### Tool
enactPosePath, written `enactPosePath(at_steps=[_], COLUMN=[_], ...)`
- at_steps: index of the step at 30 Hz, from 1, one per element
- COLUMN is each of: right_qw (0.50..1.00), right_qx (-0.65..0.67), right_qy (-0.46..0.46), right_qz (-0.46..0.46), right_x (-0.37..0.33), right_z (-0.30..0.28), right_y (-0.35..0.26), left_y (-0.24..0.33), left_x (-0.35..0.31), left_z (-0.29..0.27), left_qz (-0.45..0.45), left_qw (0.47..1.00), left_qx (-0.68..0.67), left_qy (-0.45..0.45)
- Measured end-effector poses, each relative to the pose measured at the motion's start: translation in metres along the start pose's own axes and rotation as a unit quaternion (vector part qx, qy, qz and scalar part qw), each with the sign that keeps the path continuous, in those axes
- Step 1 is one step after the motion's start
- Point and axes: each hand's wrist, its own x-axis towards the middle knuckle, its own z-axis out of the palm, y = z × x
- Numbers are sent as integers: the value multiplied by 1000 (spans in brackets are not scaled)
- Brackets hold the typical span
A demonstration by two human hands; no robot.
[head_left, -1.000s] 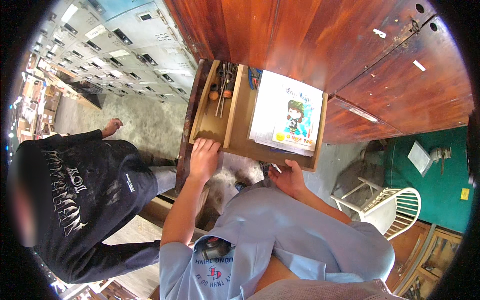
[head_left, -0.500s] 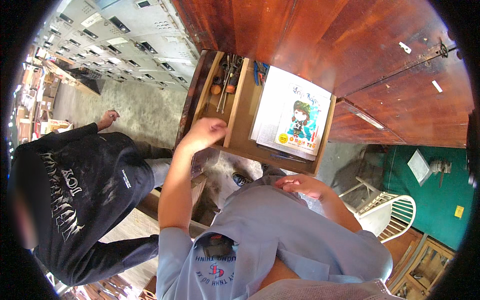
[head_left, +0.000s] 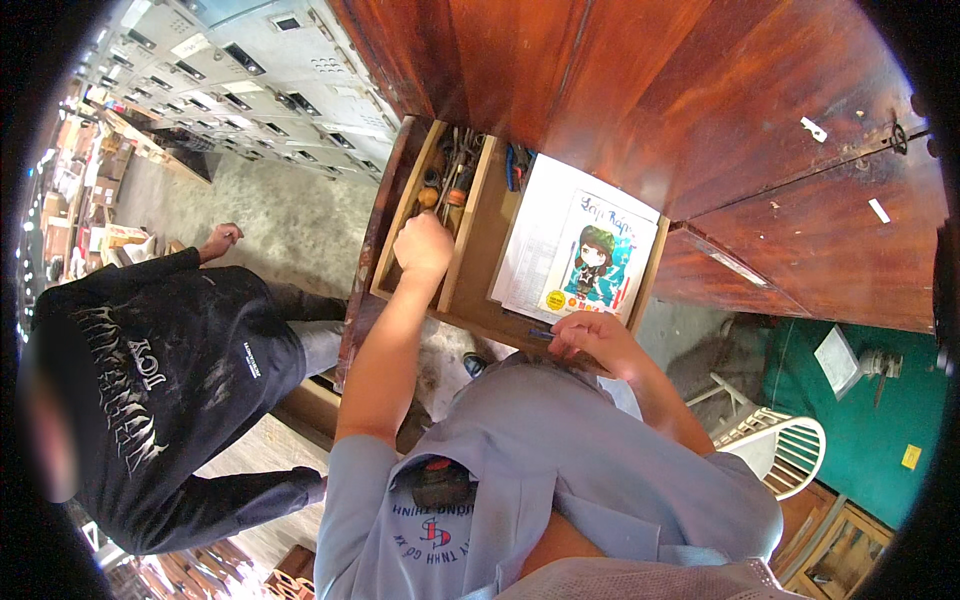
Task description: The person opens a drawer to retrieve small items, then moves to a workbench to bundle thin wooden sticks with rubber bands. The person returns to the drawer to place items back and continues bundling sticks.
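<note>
The tools point(head_left: 457, 190), with orange handles, lie in the narrow compartment along the drawer's point(head_left: 480, 275) left edge, toward its far left corner. The left hand point(head_left: 424, 243) is the nearer one: it sits over that compartment, with the tools just past its knuckles, toward the far edge. Their long axis runs from the far edge toward the near edge, roughly in line with the divider point(head_left: 462, 240) and with the left forearm. The orange handles make up the end nearest the hand; which way every shaft points is hard to tell in the jumble. The left grip is curled, fingers turned down and hidden, so whether it pinches anything cannot be told.

The right hand point(head_left: 597, 340) is at the near edge, by the right corner, fingers loosely bent beside a thin blue pen point(head_left: 541, 333); contact with it cannot be made out. Beyond that hand lie papers point(head_left: 520, 260) under a booklet point(head_left: 598, 255), long axis far to near, slightly slanted. Pliers point(head_left: 515, 168) sit at the far edge, right of the divider.
</note>
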Motion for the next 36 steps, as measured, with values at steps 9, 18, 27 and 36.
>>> enactPosePath(at_steps=[9,18,27,36], right_qw=[998,997,998,948], right_qx=[-46,-67,-51,-299], right_qy=[1,-3,-14,31], right_qz=[-46,-42,-37,-104], right_x=[16,25,29,60], right_z=[-11,-15,-10,-6], right_y=[-11,-17,-15,-33], left_y=[-9,-31,-43,-51], left_x=[-13,-31,-32,-39], left_z=[-3,-2,-6,6], left_qz=[-31,-50,-48,17], left_qw=[997,996,988,992], left_qx=[-34,-16,-51,-112], left_qy=[-61,-75,-139,-63])
